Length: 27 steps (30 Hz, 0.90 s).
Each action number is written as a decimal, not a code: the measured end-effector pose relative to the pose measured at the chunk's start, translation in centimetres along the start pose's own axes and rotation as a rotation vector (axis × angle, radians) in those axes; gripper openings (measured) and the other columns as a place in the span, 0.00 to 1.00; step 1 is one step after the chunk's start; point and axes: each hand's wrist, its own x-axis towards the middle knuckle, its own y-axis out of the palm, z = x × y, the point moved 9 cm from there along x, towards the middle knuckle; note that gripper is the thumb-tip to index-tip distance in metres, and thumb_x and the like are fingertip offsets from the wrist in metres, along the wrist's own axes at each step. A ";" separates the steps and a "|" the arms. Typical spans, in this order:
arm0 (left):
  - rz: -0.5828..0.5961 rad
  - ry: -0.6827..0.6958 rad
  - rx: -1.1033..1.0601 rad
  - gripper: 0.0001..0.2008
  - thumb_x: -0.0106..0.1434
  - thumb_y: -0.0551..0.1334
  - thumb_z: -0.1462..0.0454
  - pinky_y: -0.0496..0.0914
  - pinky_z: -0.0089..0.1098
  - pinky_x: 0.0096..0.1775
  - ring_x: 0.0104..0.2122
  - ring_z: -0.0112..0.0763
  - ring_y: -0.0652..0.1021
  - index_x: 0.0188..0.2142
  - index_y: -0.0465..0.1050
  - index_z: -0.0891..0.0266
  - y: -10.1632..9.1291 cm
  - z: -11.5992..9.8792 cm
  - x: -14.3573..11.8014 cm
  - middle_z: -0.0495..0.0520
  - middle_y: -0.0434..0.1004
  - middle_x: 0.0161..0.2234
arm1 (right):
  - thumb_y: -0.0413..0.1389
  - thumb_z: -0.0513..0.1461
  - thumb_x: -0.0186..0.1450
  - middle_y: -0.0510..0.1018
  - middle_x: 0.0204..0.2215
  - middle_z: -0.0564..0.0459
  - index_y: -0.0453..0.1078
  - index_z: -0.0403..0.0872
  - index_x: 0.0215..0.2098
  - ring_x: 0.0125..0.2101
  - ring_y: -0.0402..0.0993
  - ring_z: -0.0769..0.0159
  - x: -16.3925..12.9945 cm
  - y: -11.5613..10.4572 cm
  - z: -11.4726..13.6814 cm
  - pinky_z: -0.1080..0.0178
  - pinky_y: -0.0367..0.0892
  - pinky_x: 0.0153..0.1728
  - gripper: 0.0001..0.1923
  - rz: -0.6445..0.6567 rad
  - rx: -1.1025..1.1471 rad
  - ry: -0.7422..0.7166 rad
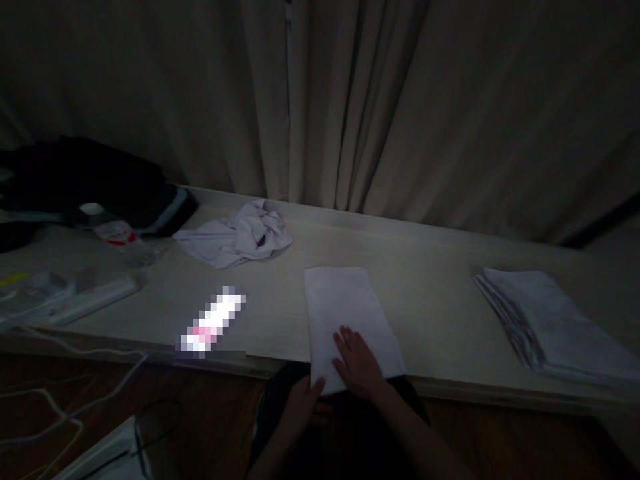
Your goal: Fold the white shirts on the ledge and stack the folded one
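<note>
White folded cloth (pixel 350 320): right hand (pixel 357 363) flat on top, left hand (pixel 305 400) pinching near edge.

A white folded cloth (pixel 350 313) lies flat on the pale tabletop, a long rectangle, its near end overhanging the front edge.

Crumpled cloth (pixel 237 235) lying far-left of centre | folded stack (pixel 550 323) sitting right | plastic bottle (pixel 117 235) lying beside dark bag (pixel 95 180) | curtain (pixel 350 100) hanging behind table (pixel 435 293).

Dim room: a pale wooden ledge (pixel 450 267) runs below long beige curtains (pixel 380 100), dark wood floor (pixel 210 413) beneath.
</note>
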 end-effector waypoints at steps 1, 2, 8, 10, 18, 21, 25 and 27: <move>-0.010 -0.001 0.005 0.33 0.48 0.62 0.41 0.72 0.32 0.24 0.24 0.33 0.78 0.44 0.66 0.64 -0.3 -0.2 -0.2 0.59 0.77 0.33 | 0.44 0.46 0.68 0.52 0.64 0.40 0.49 0.42 0.64 0.64 0.46 0.54 -0.1 -0.2 -1.0 0.49 0.51 0.61 0.29 -0.005 -0.018 0.027; -0.014 -0.002 0.011 0.33 0.49 0.62 0.41 0.72 0.33 0.25 0.24 0.33 0.78 0.44 0.66 0.63 -0.6 -0.5 -0.4 0.59 0.77 0.33 | 0.44 0.46 0.68 0.52 0.64 0.39 0.50 0.41 0.64 0.64 0.46 0.54 -0.2 -0.4 -2.0 0.48 0.52 0.61 0.29 -0.014 -0.036 0.059; -0.024 -0.038 0.131 0.33 0.48 0.61 0.40 0.71 0.30 0.23 0.26 0.33 0.78 0.43 0.66 0.61 -2.1 -0.5 -0.7 0.58 0.77 0.34 | 0.45 0.46 0.68 0.51 0.64 0.38 0.51 0.41 0.64 0.64 0.43 0.52 -0.9 -0.7 -4.8 0.48 0.50 0.61 0.29 -0.086 -0.089 0.123; -0.022 -0.045 0.168 0.34 0.47 0.60 0.39 0.71 0.30 0.22 0.26 0.34 0.78 0.44 0.65 0.61 -2.3 -0.2 -0.5 0.59 0.77 0.35 | 0.44 0.46 0.68 0.50 0.65 0.39 0.50 0.42 0.64 0.65 0.42 0.53 -0.9 -0.8 -4.9 0.48 0.50 0.61 0.29 -0.119 -0.092 0.146; -0.004 -0.044 0.196 0.32 0.52 0.56 0.40 0.69 0.29 0.17 0.25 0.35 0.79 0.47 0.62 0.60 -2.1 -0.1 0.3 0.62 0.74 0.44 | 0.43 0.50 0.68 0.51 0.64 0.39 0.52 0.43 0.64 0.64 0.44 0.49 -1.3 -0.1 -5.4 0.43 0.47 0.61 0.31 -0.084 -0.114 0.255; -0.022 -0.056 0.219 0.30 0.52 0.55 0.39 0.67 0.28 0.15 0.22 0.33 0.78 0.43 0.64 0.60 -2.5 0.5 0.6 0.61 0.75 0.41 | 0.43 0.51 0.67 0.51 0.64 0.38 0.52 0.42 0.64 0.64 0.43 0.48 -0.4 -0.8 -4.7 0.42 0.46 0.61 0.32 -0.035 -0.108 0.215; -0.075 0.016 0.305 0.27 0.53 0.54 0.39 0.70 0.31 0.21 0.25 0.36 0.78 0.34 0.68 0.60 -3.3 0.9 1.3 0.58 0.77 0.31 | 0.43 0.46 0.68 0.47 0.66 0.42 0.47 0.42 0.65 0.65 0.38 0.53 3.5 -1.8 -0.5 0.47 0.45 0.63 0.31 -0.034 -0.051 0.027; -0.108 0.091 0.344 0.25 0.52 0.56 0.40 0.74 0.35 0.30 0.31 0.40 0.78 0.31 0.70 0.59 -3.6 0.4 1.5 0.57 0.77 0.30 | 0.43 0.45 0.68 0.46 0.66 0.44 0.44 0.41 0.66 0.65 0.38 0.56 6.3 -1.4 2.4 0.49 0.46 0.64 0.31 -0.034 0.002 -0.093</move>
